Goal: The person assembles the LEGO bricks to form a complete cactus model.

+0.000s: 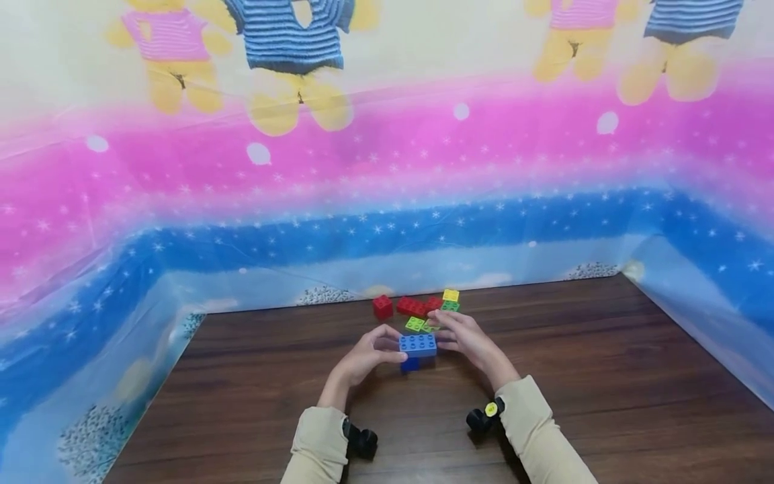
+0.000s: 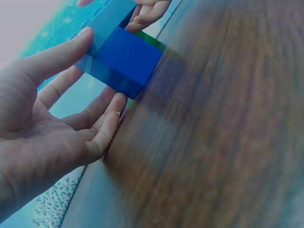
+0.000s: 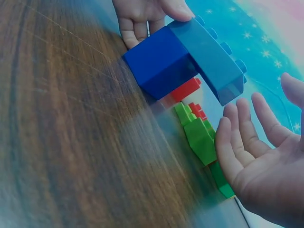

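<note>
A lighter blue toy building brick (image 1: 418,345), studs up, sits across a darker blue brick (image 1: 409,364) that stands on the table. The upper brick's right end juts out past the lower one. My left hand (image 1: 365,356) pinches the left end of the upper brick, its thumb on the near side and fingers behind; its lower fingertips reach the dark blue brick (image 2: 128,61) in the left wrist view. My right hand (image 1: 474,341) is beside the overhanging end, fingers loosely extended and holding nothing. In the right wrist view, a small gap shows between those fingertips and the lighter brick (image 3: 209,57).
Behind the hands lie several loose bricks: a red one (image 1: 382,307) at the left, another red one (image 1: 411,306), a light green one (image 1: 414,324), and a yellow one (image 1: 450,295) by a green one (image 1: 449,306). A printed cloth (image 1: 363,249) borders the brown table (image 1: 254,376).
</note>
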A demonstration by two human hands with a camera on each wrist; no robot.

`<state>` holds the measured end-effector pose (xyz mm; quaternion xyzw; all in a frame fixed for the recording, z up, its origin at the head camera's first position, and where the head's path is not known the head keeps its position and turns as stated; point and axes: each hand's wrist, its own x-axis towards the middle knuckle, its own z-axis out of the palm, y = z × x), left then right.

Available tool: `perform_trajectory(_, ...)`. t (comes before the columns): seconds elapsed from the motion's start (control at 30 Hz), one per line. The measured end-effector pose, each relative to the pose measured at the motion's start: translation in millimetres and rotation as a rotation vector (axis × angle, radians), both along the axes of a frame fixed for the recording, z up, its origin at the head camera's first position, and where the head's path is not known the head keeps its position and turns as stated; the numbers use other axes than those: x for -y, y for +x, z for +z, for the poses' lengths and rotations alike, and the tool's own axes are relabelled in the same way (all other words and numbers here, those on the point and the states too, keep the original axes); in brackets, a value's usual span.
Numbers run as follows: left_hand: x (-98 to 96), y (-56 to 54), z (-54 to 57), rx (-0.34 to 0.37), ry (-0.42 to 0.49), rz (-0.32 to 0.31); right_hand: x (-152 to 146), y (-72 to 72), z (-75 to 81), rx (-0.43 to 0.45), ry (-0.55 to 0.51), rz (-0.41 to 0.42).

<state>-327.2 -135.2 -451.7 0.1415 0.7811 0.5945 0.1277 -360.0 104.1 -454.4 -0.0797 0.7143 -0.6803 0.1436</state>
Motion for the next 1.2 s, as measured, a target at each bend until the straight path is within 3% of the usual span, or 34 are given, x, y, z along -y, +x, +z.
perform_trajectory(0.27, -0.4, -1.6, 0.4, 0.000, -0.005, 0.013, 3, -7.4, 2.7, -0.030, -0.033, -0.090)
perform_trajectory(0.83, -2.1, -2.2, -0.4, 0.005, 0.010, 0.000, 3, -11.8, -14.0, -0.028, -0.101, -0.207)
perform_trajectory(1.07, -1.2, 0.1, -2.3, 0.014, 0.013, 0.001, 6, -12.3, -21.5, -0.060, -0.053, -0.231)
perform_trajectory(1.2, 0.1, 0.3, -3.4, 0.015, 0.026, 0.000, 9, -13.1, -26.0, -0.111, 0.055, -0.226)
